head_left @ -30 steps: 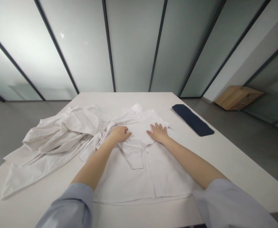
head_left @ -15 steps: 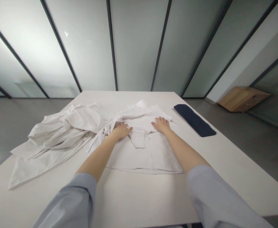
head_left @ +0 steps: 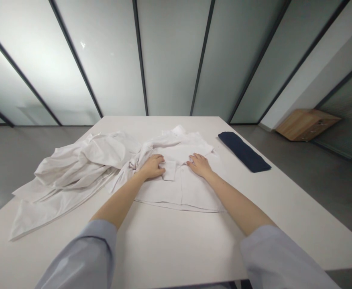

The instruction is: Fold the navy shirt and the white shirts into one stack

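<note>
On the white button-front shirt (head_left: 195, 190), my right hand (head_left: 200, 163) lies, fingers spread; whether my left hand (head_left: 151, 166) grips, I cannot tell. Judged light, limp: hold by near hem (head_left: 180, 206).

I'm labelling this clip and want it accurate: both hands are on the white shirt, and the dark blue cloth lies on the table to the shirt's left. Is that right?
Not quite: in the head view, the dark blue cloth lies on the table to the right of the white shirt. The left hand and right hand are indeed on the shirt.
</note>
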`<move>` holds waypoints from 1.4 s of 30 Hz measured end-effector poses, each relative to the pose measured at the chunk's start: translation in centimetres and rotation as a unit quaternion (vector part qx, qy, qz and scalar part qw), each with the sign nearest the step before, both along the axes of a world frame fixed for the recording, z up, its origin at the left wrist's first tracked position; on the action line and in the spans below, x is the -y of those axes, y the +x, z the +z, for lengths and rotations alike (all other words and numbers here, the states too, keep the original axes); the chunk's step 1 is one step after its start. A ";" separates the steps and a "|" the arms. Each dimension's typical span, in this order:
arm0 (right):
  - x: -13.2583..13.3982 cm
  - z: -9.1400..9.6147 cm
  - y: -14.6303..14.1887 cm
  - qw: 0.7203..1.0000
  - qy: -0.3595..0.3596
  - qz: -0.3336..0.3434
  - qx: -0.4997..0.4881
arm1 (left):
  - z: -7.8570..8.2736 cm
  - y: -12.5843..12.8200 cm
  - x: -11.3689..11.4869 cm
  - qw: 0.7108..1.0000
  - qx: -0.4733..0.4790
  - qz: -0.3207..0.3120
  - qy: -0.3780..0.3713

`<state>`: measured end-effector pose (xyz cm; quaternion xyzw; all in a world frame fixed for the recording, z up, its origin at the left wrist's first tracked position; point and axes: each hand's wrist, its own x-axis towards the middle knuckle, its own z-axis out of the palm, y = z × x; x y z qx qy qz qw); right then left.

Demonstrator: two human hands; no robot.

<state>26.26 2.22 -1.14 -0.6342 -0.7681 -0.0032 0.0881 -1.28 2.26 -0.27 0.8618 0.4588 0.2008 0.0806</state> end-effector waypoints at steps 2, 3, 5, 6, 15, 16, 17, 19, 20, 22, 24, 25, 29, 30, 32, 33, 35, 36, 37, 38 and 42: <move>0.0 -0.2 0.3 1.000 0.001 0.003 -0.006 | 0.0 0.2 1.0 1.000 0.010 -0.019 -0.003; -0.1 -0.2 0.5 1.000 0.002 0.002 -0.010 | 0.1 0.2 1.3 0.999 0.029 -0.023 -0.004; -0.2 -0.4 0.7 1.000 0.006 0.000 -0.021 | 0.3 0.1 1.7 0.996 0.089 -0.023 -0.005; -0.2 -0.5 0.8 1.000 0.007 0.000 -0.028 | 0.4 -0.1 1.7 0.992 0.125 -0.020 -0.007; -0.7 -0.8 1.9 0.995 0.010 0.001 -0.103 | 0.5 -1.9 0.8 0.872 0.436 -0.009 -0.223; -0.8 -0.9 1.9 0.994 0.017 -0.001 -0.110 | 0.5 -2.1 0.8 0.852 0.459 -0.010 -0.251; -0.9 -0.9 2.0 0.993 0.025 -0.002 -0.116 | 0.5 -2.2 0.8 0.834 0.474 -0.017 -0.283; -1.0 -1.0 2.0 0.992 0.039 -0.005 -0.124 | 0.9 -2.3 1.0 0.805 0.485 -0.036 -0.340; -1.0 -1.0 2.0 0.991 0.042 -0.007 -0.127 | 1.1 -2.4 1.1 0.796 0.484 -0.047 -0.361; -1.0 -1.1 2.1 0.990 0.046 -0.014 -0.131 | 1.6 -2.5 1.3 0.796 0.466 -0.061 -0.381; -1.0 -1.1 2.2 0.990 0.046 -0.019 -0.134 | 1.9 -2.4 1.5 0.826 0.419 -0.050 -0.373; -1.0 -1.0 2.2 0.990 0.046 -0.020 -0.134 | 2.0 -2.4 1.5 0.851 0.381 -0.034 -0.359; -1.0 -0.9 2.3 0.991 0.044 -0.017 -0.128 | 1.3 -1.7 1.7 0.954 0.198 0.068 -0.215; -1.0 -0.9 2.3 0.991 0.043 -0.015 -0.125 | 1.0 -1.5 1.7 0.969 0.162 0.080 -0.168; -1.0 -0.9 2.3 0.993 0.041 -0.010 -0.115 | 0.5 -1.2 1.7 0.988 0.106 0.071 -0.082; -0.9 -1.0 2.2 0.994 0.039 -0.007 -0.105 | 0.2 -1.1 1.7 0.994 0.080 0.061 -0.052; -0.8 -1.1 2.0 0.996 0.030 -0.005 -0.079 | -0.3 -0.9 1.8 0.998 0.021 0.057 -0.025; -0.7 -1.1 1.9 0.998 0.022 -0.009 -0.063 | -0.4 -0.8 1.8 0.997 -0.012 0.065 -0.029; -0.6 -1.2 1.8 0.999 0.011 -0.013 -0.047 | -0.5 -0.7 1.9 0.995 -0.044 0.076 -0.040; -0.5 -1.2 1.6 0.999 -0.001 -0.018 -0.031 | -0.5 -0.5 2.1 0.992 -0.074 0.087 -0.055; -0.2 -1.2 1.1 0.999 -0.042 -0.019 0.011 | -0.2 0.1 2.6 0.981 -0.144 0.100 -0.089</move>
